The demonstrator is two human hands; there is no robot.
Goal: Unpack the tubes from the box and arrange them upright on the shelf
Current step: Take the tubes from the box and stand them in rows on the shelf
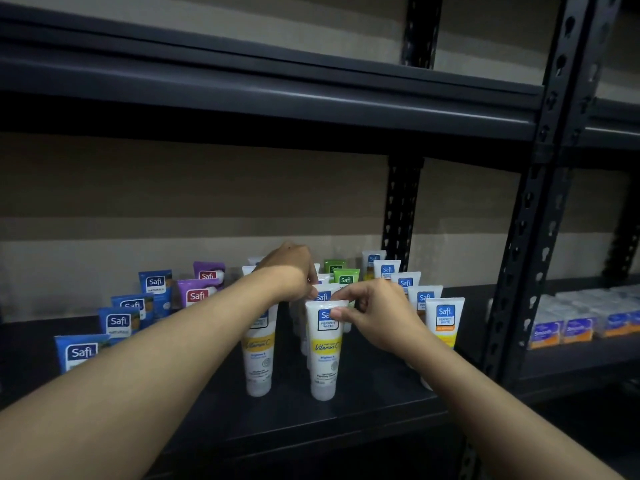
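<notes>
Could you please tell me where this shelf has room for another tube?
Bare shelf lies along the front edge, before the front white tube, and far left behind the blue tubes. Crowded mid-shelf around the left hand and right hand.

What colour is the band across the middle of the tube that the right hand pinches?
Yellow band on a white tube; the head view shows it.

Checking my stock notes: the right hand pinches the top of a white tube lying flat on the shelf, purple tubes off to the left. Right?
No. The head view shows the white tube standing upright on its cap, not lying flat. The right hand does pinch its top, on the shelf, with purple tubes off to the left.
</notes>
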